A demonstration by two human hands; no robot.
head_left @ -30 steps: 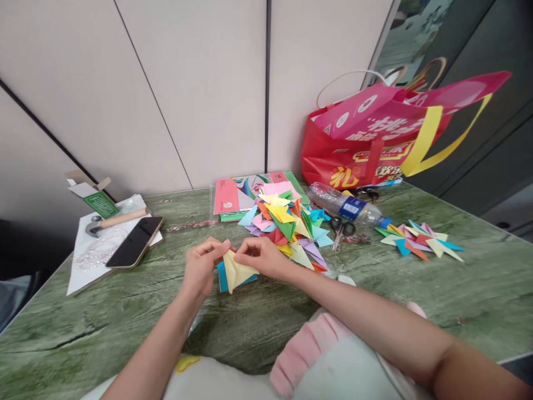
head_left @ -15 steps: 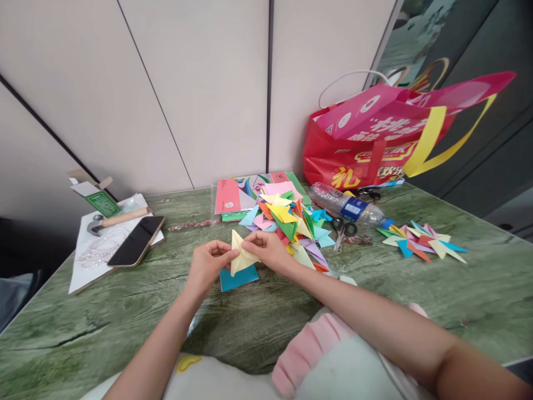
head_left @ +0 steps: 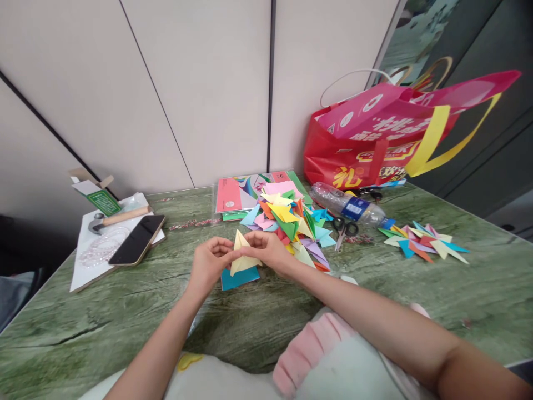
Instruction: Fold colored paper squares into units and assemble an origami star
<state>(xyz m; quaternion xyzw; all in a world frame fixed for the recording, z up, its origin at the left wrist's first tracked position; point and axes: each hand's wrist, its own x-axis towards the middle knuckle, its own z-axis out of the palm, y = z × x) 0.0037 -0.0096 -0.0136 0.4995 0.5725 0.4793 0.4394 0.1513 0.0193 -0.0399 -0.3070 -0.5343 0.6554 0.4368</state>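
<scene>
Between my two hands is a cream sheet of folded origami paper, its pointed tip standing upward. My left hand pinches its left side with thumb and fingers. From the right, my right hand grips the other side, fingers curled behind the paper. Just beneath lies a blue square of paper on the table. Close beyond my right hand is a heap of folded paper pieces in many colours.
Scissors and a plastic bottle lie right of the heap, before a red bag. Further right is a folded-paper cluster. At left are a phone, a hammer, clear beads and a green box.
My left thumb has shifted right across the cream paper, closer to my right hand. The paper has turned slightly, and both hands still hold it.
</scene>
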